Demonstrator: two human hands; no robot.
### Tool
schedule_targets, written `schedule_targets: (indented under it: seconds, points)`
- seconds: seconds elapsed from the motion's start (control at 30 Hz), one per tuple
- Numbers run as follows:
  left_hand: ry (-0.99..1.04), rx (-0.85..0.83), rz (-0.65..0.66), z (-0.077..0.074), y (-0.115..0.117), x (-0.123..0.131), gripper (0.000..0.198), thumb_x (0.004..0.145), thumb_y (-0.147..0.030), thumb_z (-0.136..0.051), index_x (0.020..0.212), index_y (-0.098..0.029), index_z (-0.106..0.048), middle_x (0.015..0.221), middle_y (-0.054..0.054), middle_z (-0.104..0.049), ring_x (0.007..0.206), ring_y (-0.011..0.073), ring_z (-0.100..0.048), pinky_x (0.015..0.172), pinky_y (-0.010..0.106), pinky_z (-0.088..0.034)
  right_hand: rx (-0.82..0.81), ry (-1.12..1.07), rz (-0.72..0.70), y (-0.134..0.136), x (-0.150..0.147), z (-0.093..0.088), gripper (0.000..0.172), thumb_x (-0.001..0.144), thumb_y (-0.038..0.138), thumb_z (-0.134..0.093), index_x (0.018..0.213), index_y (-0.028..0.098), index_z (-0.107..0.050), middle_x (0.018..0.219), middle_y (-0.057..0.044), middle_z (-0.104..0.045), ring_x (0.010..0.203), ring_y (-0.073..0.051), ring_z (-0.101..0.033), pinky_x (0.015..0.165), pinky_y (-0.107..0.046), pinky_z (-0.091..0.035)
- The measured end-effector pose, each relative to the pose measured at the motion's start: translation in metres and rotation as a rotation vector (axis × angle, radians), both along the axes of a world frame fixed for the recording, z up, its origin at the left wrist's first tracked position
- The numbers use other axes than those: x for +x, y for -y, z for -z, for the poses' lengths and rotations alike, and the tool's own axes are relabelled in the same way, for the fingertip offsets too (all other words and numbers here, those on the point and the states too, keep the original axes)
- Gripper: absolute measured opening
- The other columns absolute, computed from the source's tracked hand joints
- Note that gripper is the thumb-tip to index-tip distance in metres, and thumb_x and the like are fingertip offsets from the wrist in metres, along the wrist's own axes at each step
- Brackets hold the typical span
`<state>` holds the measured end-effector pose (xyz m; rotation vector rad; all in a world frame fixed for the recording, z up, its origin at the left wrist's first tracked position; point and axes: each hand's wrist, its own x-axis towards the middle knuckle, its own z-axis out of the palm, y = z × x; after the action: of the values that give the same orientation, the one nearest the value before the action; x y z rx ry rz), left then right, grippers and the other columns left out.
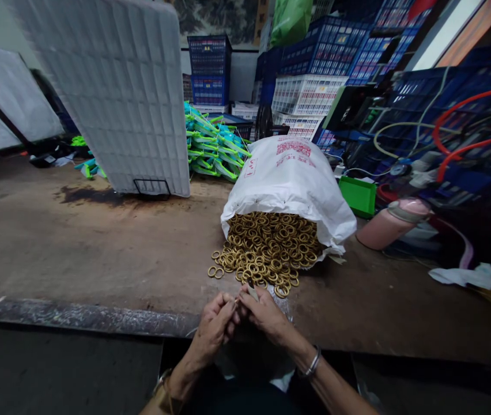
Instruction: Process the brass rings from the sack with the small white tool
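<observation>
At the table's front edge my left hand is closed in a pinch, and what its fingertips hold is too small to make out. Touching or nearly touching it, my right hand is closed around a small tool with a dark tip and a pale, flat part. Just beyond my hands, brass-coloured rings spill in a heap onto the table. They come from the open mouth of a white woven sack lying on its side. The nearest rings lie close to my right fingertips.
The brown wooden table has a worn front edge. A tall, pale ribbed panel stands left, with bright green and turquoise plastic pieces behind. Right are a green tray, a pink bottle and orange hoses. Stacked crates stand behind.
</observation>
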<state>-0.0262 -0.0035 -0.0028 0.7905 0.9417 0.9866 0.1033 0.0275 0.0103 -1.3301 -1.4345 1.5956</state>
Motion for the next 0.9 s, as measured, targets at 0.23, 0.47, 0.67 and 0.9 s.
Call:
schedule_targets:
  seconds: [0.23,0.47,0.67,0.9]
  points:
    - [-0.003,0.005,-0.057,0.003,0.001,-0.003,0.032,0.074,-0.049,-0.053,0.071,-0.019,-0.042,0.056,-0.007,-0.045,0.036,0.0022,-0.029,0.035,0.016,-0.017,0.344,0.383,-0.008,0.002,0.001,-0.002,0.016,0.079,0.024,-0.038,0.066,0.019,-0.046,0.060,0.002,-0.049,0.057,-0.010,-0.043,0.054,-0.020,-0.031]
    - [-0.014,0.056,-0.075,0.004,0.001,-0.004,0.032,0.073,-0.049,-0.054,0.073,-0.019,-0.041,0.045,-0.010,-0.035,0.037,0.0034,-0.025,0.037,0.016,-0.017,0.547,0.786,-0.222,0.011,-0.001,0.003,0.025,0.064,0.004,-0.037,0.078,0.019,-0.051,0.069,-0.001,-0.058,0.060,-0.012,-0.048,0.055,-0.023,-0.025]
    - [-0.084,0.117,-0.088,0.000,0.002,-0.006,0.031,0.075,-0.047,-0.053,0.073,-0.018,-0.042,0.046,-0.009,-0.037,0.039,0.0039,-0.026,0.039,0.017,-0.019,0.576,0.909,-0.243,0.010,-0.003,0.005,0.028,0.066,0.003,-0.035,0.084,0.018,-0.051,0.071,-0.002,-0.061,0.060,-0.013,-0.050,0.054,-0.025,-0.022]
    - [-0.103,0.108,-0.107,-0.001,0.003,-0.007,0.032,0.074,-0.047,-0.054,0.069,-0.017,-0.043,0.052,-0.007,-0.040,0.041,0.0036,-0.029,0.039,0.016,-0.021,0.521,0.957,-0.272,0.009,-0.007,-0.002,0.019,0.075,0.011,-0.039,0.087,0.018,-0.051,0.072,-0.003,-0.063,0.061,-0.013,-0.054,0.053,-0.025,-0.021]
